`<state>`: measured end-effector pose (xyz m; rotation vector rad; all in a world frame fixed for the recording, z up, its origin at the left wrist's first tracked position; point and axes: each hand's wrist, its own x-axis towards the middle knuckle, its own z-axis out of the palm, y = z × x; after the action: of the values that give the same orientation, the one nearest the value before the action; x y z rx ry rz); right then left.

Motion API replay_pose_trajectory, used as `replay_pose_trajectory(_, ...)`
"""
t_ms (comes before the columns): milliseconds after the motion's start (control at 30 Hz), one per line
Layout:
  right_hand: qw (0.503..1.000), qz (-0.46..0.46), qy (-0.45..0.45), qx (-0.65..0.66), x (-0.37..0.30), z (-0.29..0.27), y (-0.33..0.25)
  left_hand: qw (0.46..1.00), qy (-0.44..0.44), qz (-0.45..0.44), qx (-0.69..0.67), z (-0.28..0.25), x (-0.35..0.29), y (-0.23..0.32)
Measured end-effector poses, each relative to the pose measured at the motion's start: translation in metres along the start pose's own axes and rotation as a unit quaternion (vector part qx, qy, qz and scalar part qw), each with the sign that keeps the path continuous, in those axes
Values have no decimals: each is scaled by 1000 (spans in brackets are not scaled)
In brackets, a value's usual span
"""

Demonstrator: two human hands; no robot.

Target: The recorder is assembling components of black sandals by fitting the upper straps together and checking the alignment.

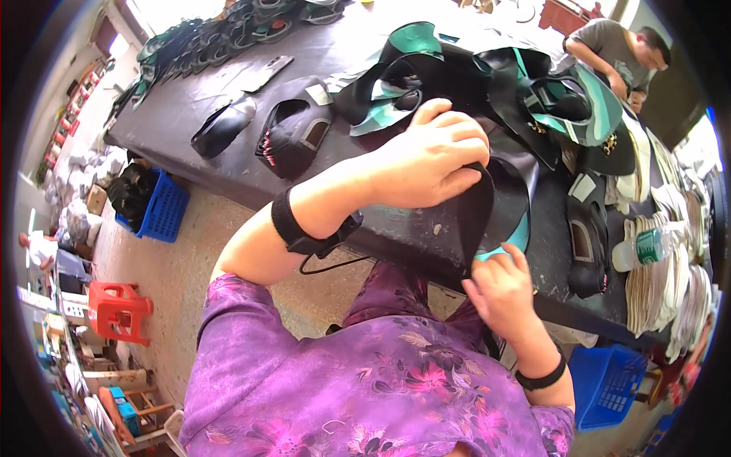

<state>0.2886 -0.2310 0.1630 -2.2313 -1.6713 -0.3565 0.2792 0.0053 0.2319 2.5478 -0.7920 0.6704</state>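
Observation:
A black shoe upper [477, 209] with a teal lining is stretched between my two hands above the table's near edge. My left hand [438, 156] is closed on its upper end, thumb and fingers pinching the black edge. Lower down, my right hand [502, 289] pinches its bottom end beside a strip of teal lining. Behind my hands lies a heap of black shoe uppers [415, 46] with teal insides. A finished-looking black upper [295, 126] with a grey patch rests to the left of them, next to a plain black shoe piece [223, 126].
The dark table [179, 129] carries more piled uppers [228, 34] at the far left. At right stand a plastic bottle [641, 247], pale stacked pieces [647, 293] and another upper [586, 236]. A co-worker [620, 57] is at the far right. Blue crates [164, 209] and a red stool [118, 312] occupy the floor.

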Motion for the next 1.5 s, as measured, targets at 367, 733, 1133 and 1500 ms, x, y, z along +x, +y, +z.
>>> replay_pose_trajectory(367, 988, 69, -29, 134, -28, -41, 16, 811, 179, -359, 426, -31, -203, -47)
replay_pose_trajectory(733, 613, 339, 273, 660, -83, -105, 50, 789, 115, -322, 510, -15, -232, -44)
replay_pose_trajectory(1133, 667, 331, 235, 625, -132, -150, 54, 916, 190, -316, 160, -48, -211, -58)
replay_pose_trajectory(1500, 660, 228, 342, 629, -179, -218, 55, 834, 338, -346, -266, -189, -94, -81)
